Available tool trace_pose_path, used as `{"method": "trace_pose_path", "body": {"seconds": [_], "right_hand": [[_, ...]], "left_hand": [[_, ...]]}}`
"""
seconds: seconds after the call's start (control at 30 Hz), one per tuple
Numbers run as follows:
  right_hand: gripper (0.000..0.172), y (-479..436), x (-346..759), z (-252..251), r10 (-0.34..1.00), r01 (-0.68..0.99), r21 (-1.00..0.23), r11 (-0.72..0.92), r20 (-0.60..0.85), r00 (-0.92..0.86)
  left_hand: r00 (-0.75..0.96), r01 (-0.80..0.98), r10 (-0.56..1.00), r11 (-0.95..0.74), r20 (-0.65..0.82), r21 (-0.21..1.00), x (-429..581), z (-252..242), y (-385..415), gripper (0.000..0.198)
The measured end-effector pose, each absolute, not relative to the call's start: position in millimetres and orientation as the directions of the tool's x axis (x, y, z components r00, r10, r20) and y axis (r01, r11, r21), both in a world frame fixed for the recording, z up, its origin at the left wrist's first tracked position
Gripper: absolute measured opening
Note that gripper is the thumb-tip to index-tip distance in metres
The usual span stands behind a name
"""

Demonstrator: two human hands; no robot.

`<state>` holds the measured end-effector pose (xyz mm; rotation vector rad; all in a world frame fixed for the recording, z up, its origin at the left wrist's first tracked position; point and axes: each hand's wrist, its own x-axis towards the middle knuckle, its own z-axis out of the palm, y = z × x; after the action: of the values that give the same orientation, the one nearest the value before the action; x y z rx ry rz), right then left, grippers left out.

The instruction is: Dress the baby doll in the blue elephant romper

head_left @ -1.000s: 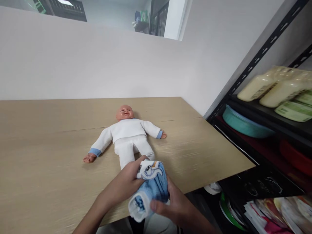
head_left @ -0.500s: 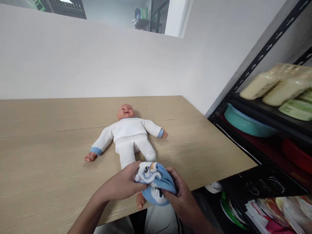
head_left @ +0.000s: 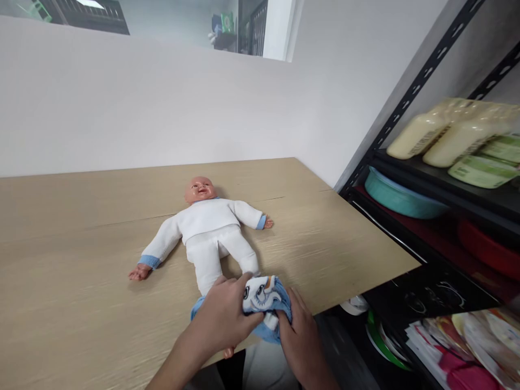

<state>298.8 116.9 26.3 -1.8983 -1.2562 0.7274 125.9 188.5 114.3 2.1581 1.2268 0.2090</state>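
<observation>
— What is the person wearing on the arms?

— Nothing is showing there: both forearms are coming into view bare, with no sleeve, watch or bracelet on them.

— And the hands?

— The left hand point(head_left: 225, 319) and the right hand point(head_left: 299, 338) are showing bare too, without gloves or rings that I can make out. Below the table edge, light grey cloth is covering the lap.

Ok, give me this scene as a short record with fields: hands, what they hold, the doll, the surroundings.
left hand: grips the blue and white garment
right hand: grips the same garment from the right
doll: on its back on the wooden table, white suit, garment at its feet
shelf: right of table, bottles, teal bowl
</observation>
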Motion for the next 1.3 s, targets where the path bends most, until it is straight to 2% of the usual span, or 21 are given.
{"method": "trace_pose_path", "body": {"seconds": [0.13,0.23,0.27,0.43,0.53,0.63,0.77,0.83,0.93,0.97,1.03,1.1,1.17,1.2,1.3], "right_hand": [[0.055,118,301,23,0.934,0.386,-0.879,-0.280,-0.155,0.322],[0.051,118,303,12,0.925,0.298,-0.910,-0.288,-0.184,0.333],[0.049,118,303,7,0.927,0.270,-0.924,-0.271,-0.175,0.332],[0.045,114,300,-20,0.955,0.174,-0.973,-0.153,-0.101,0.280],[0.053,112,299,-25,0.964,0.210,-0.966,-0.151,-0.096,0.249],[0.067,112,302,-22,0.971,0.253,-0.955,-0.152,-0.096,0.219],[0.071,115,301,-13,0.980,0.303,-0.941,-0.149,-0.100,0.170],[0.061,120,296,-7,0.985,0.329,-0.944,-0.034,0.024,0.170],[0.033,130,288,6,0.964,0.342,-0.919,0.196,0.244,0.104],[0.030,133,287,11,0.951,0.325,-0.909,0.261,0.301,0.079],[0.039,140,286,21,0.928,0.280,-0.898,0.338,0.368,0.061],[0.059,148,288,32,0.927,0.242,-0.904,0.354,0.373,0.038],[0.067,156,292,40,0.943,0.216,-0.918,0.331,0.331,-0.037],[0.064,161,296,44,0.950,0.211,-0.926,0.312,0.302,-0.082],[0.041,181,311,55,0.957,0.246,-0.940,0.236,0.180,-0.229]], "left_hand": [[0.613,0.650,0.773,-0.379,-0.161,0.659,122,117,189,0.033],[0.600,0.667,0.780,-0.367,-0.176,0.649,121,114,190,0.022],[0.588,0.680,0.789,-0.363,-0.178,0.637,121,112,190,0.023],[0.476,0.798,0.862,-0.339,-0.176,0.499,121,99,183,0.058],[0.416,0.847,0.886,-0.295,-0.205,0.442,117,94,181,0.057],[0.441,0.805,0.874,-0.284,-0.204,0.522,110,92,184,0.045],[0.506,0.603,0.849,-0.222,-0.153,0.766,102,89,191,0.042],[0.523,0.482,0.842,-0.166,-0.130,0.860,99,88,192,0.038],[0.548,0.357,0.828,-0.102,-0.120,0.928,94,87,191,0.035],[0.551,0.337,0.825,-0.084,-0.123,0.938,92,88,191,0.038],[0.550,0.308,0.826,-0.061,-0.126,0.949,87,90,192,0.047],[0.553,0.288,0.825,-0.061,-0.114,0.956,81,93,195,0.051],[0.548,0.295,0.830,-0.080,-0.099,0.952,75,97,199,0.049],[0.546,0.306,0.832,-0.087,-0.100,0.948,73,100,201,0.045],[0.562,0.344,0.817,-0.090,-0.128,0.935,69,109,207,0.027]]}}
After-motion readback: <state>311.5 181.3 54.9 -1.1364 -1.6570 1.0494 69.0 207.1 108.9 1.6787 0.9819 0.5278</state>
